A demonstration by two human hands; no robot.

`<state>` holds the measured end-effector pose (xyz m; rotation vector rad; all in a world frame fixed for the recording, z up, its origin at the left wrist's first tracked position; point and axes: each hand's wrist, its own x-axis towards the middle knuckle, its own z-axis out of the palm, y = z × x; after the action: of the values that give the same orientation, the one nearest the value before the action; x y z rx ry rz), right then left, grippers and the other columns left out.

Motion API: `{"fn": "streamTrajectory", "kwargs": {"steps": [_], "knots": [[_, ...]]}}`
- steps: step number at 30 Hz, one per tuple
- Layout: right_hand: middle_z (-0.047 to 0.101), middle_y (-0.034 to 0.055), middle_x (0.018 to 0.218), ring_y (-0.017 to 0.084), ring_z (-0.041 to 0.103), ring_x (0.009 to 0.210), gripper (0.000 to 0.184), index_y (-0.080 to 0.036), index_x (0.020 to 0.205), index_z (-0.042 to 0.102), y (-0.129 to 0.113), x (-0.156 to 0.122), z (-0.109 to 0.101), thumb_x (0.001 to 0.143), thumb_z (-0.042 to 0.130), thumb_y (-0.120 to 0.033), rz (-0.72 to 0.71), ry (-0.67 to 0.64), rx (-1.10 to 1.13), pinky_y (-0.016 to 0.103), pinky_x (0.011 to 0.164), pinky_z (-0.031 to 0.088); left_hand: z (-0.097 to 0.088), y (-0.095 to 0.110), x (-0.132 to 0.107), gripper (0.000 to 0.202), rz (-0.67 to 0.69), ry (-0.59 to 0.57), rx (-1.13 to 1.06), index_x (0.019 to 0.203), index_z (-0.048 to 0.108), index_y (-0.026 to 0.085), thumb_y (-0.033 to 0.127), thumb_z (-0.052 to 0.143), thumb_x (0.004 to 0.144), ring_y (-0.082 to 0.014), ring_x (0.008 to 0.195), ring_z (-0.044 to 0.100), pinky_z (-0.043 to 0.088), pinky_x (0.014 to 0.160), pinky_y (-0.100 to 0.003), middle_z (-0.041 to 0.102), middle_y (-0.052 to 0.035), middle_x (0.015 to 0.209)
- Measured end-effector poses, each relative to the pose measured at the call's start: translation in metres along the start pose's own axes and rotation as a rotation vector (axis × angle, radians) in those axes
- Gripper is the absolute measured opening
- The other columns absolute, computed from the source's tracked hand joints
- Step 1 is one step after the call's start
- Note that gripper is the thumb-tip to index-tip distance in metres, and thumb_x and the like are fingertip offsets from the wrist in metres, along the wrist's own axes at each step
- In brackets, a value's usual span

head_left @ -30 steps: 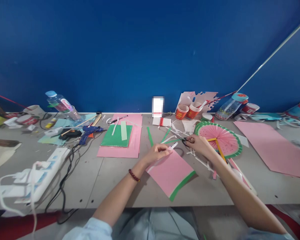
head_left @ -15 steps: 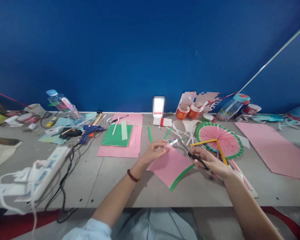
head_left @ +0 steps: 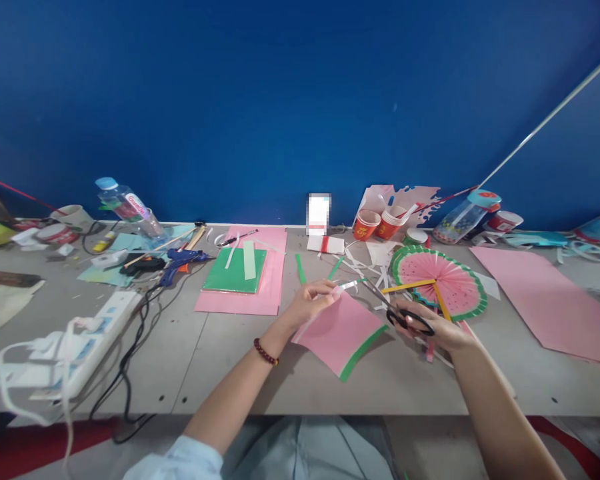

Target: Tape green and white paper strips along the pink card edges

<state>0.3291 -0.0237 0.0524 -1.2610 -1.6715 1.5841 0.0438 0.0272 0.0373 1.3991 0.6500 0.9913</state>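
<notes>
My left hand (head_left: 311,301) pinches the upper corner of a pink paper sheet with a green border (head_left: 341,333), where a white strip (head_left: 349,285) sticks out. The sheet slopes down to the grey table (head_left: 230,360). My right hand (head_left: 430,325) grips black-handled scissors (head_left: 399,313) with its fingers in the loops; the blades point up-left toward the white strip. A watermelon paper fan (head_left: 440,279) with yellow sticks lies just behind my right hand.
A green sheet on pink paper (head_left: 240,273) lies centre-left, beside a blue glue gun (head_left: 180,261), a power strip (head_left: 75,337) with cables and a bottle (head_left: 127,208). Red paper cups (head_left: 377,223) stand at the back. A large pink sheet (head_left: 550,297) covers the right.
My right hand picked up the scissors from beside the fan, drew back toward me, and now aims the blades at the white strip. My left hand lifted the pink sheet's corner slightly.
</notes>
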Motion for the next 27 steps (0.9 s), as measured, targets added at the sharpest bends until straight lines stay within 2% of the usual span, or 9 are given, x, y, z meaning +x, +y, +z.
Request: {"fn": "streamTrajectory", "kwargs": {"steps": [4,7,10,13,16,21,27], "knots": [[0.044,-0.0022,0.06,0.011,0.034,0.054,0.051,-0.019,0.081,0.052,0.004,0.005,-0.001,0.071,0.058,-0.069,0.016,-0.148,0.066,0.025,0.049,0.025,0.001,0.001,-0.001,0.022,-0.007,0.01,0.03,0.07,0.07,0.018,0.037,0.063,0.079,-0.0182,0.093,0.054,0.039,0.085,-0.033,0.062,-0.006,0.094],[0.045,-0.0021,0.062,0.011,0.035,0.055,0.053,-0.019,0.083,0.052,0.001,0.006,0.001,0.069,0.06,-0.069,0.041,-0.182,0.048,0.025,0.049,0.023,0.002,0.005,-0.003,0.021,0.013,0.02,0.056,0.069,0.067,0.018,0.034,0.062,0.08,-0.0187,0.094,0.054,0.04,0.086,-0.033,0.061,-0.0063,0.097],[0.046,-0.0024,0.06,0.011,0.036,0.055,0.053,-0.018,0.079,0.05,-0.006,0.007,0.005,0.07,0.06,-0.069,0.024,-0.222,0.027,0.025,0.051,0.023,0.004,0.005,-0.004,0.03,-0.004,0.017,0.07,0.065,0.063,0.016,0.037,0.054,0.085,-0.0179,0.092,0.054,0.04,0.083,-0.03,0.06,-0.006,0.1],[0.046,-0.0032,0.058,0.009,0.035,0.053,0.051,-0.018,0.077,0.049,-0.011,0.009,0.009,0.072,0.06,-0.068,-0.001,-0.261,0.039,0.024,0.051,0.023,0.005,-0.001,-0.004,0.03,-0.067,0.045,0.034,0.077,0.064,0.017,0.039,0.047,0.088,-0.0164,0.086,0.054,0.04,0.078,-0.028,0.06,-0.0038,0.095],[0.046,-0.0031,0.057,0.009,0.034,0.052,0.05,-0.018,0.077,0.049,-0.015,0.01,0.012,0.073,0.058,-0.068,-0.005,-0.257,0.05,0.024,0.051,0.023,0.005,-0.006,-0.003,0.027,-0.098,0.085,0.01,0.088,0.065,0.018,0.037,0.047,0.088,-0.0164,0.086,0.055,0.041,0.078,-0.028,0.061,-0.0028,0.094],[0.047,-0.0029,0.054,0.009,0.031,0.048,0.051,-0.019,0.074,0.05,-0.021,0.008,0.019,0.072,0.059,-0.069,0.024,-0.181,0.066,0.025,0.047,0.019,0.006,-0.003,-0.001,0.026,-0.017,0.062,0.061,0.076,0.067,0.018,0.034,0.05,0.088,-0.02,0.11,0.052,0.036,0.096,-0.032,0.064,-0.0061,0.11],[0.045,-0.0036,0.055,0.007,0.027,0.047,0.054,-0.018,0.075,0.052,-0.02,0.008,0.02,0.068,0.061,-0.07,0.063,-0.121,0.075,0.024,0.045,0.014,0.005,-0.001,-0.002,0.019,-0.019,0.07,0.082,0.08,0.069,0.021,0.03,0.053,0.084,-0.0198,0.117,0.05,0.032,0.104,-0.036,0.064,-0.0046,0.118]]}}
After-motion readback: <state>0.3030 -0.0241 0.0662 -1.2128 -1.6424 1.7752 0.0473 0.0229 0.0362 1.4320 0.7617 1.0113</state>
